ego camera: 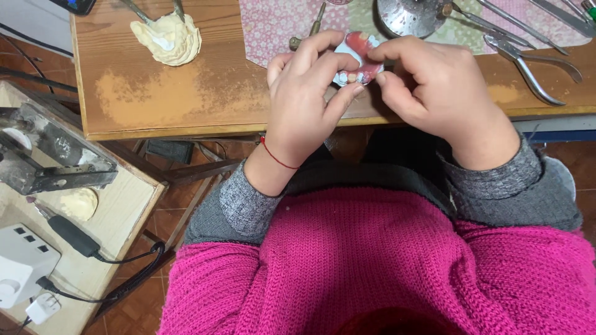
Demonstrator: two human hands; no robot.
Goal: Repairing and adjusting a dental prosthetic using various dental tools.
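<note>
A dental model (359, 54) with pink wax gums and a row of small teeth on a white plaster base is held over the front edge of the wooden table (186, 93). My left hand (305, 93) grips it from the left, fingers curled over the top. My right hand (431, 87) pinches its right side with thumb and fingertips. Most of the model is hidden behind my fingers. A thin red cord circles my left wrist.
A cream plaster lump (167, 38) lies at the table's back left. Pliers (528, 62), thin metal tools and a metal bowl (410, 15) lie on a flowered cloth at the back right. A lower bench at left carries a metal trimmer (43, 155), a handpiece and a white control box (22, 263).
</note>
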